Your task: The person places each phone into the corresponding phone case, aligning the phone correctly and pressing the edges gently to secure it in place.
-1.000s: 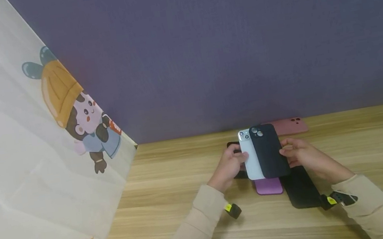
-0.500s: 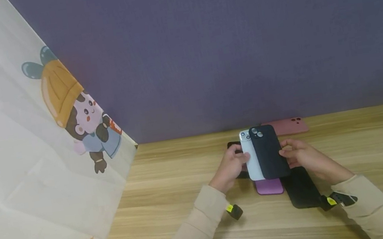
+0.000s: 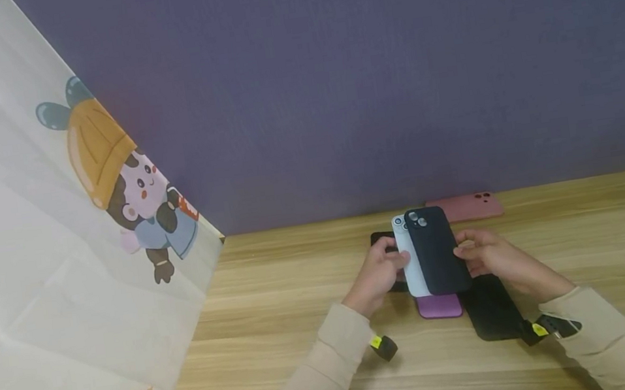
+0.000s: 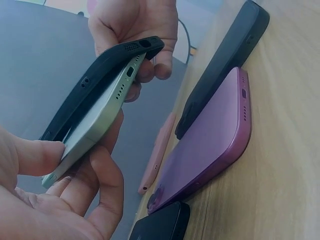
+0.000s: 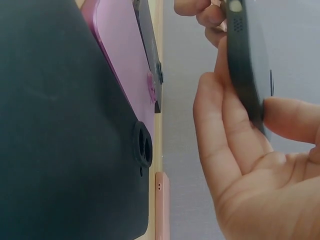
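Note:
My left hand [image 3: 377, 273] grips the left edge of a light blue phone [image 3: 415, 274], thumb on its back. With thumb and fingers, my right hand [image 3: 492, 255] pinches the right edge of a black case [image 3: 438, 251]. The case overlaps the phone, shifted to the right, and its camera holes sit beside the phone's lenses. Seen from the left wrist, the phone's bottom edge [image 4: 102, 117] lies against the case [image 4: 85, 92], with a narrow wedge between them toward the left. The right wrist view shows the case [image 5: 242, 65] edge-on between thumb and fingers.
Below the hands, on the wooden table [image 3: 278, 292], lie a purple phone or case [image 3: 440, 306], a black one [image 3: 490, 310] at its right and another dark one [image 3: 382, 236] at its left. A pink one [image 3: 471, 206] lies against the dark back panel [image 3: 334, 87].
The case and phone have been lowered slightly. The case has shifted a little left over the phone, together with my right hand; both hands keep their grips.

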A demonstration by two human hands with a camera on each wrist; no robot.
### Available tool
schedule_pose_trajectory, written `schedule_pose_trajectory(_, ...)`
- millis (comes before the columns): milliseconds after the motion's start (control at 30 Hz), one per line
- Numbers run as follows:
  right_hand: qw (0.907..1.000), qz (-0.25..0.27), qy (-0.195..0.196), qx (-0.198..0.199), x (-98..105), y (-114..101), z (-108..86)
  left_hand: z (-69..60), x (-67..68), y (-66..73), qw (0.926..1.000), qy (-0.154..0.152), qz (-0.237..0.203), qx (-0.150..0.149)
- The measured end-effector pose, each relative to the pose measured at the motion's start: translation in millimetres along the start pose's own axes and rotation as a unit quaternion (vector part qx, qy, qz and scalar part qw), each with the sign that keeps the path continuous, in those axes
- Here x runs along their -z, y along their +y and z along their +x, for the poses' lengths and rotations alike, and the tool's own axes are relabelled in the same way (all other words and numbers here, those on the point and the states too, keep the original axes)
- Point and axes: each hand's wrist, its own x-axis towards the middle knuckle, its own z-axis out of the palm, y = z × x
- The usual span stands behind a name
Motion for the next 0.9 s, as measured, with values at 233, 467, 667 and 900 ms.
schedule_pose_trajectory(233,1.0000,0.007,-0.005,-0.001,-1.0,-0.2,-0.3,-0.3,-1.0,-0.9,1.0000,0.000,-0.004,-0.001)
schedule_pose_trajectory(467,0.9999,-0.001,-0.006,-0.010,-1.7,-0.3,-0.9,-1.6,-2.6,0.6,1.0000,0.001,-0.001,0.004)
schedule_pose_trajectory(667,0.9998,-0.009,-0.008,-0.016,-2.0,0.0,-1.5,-1.4,-3.6,0.3,1.0000,0.003,-0.001,0.004)
schedule_pose_trajectory(900,0.9996,-0.017,-0.005,-0.021,-2.0,0.7,-2.5,-0.2,-3.2,-0.9,1.0000,-0.001,-0.004,0.004)
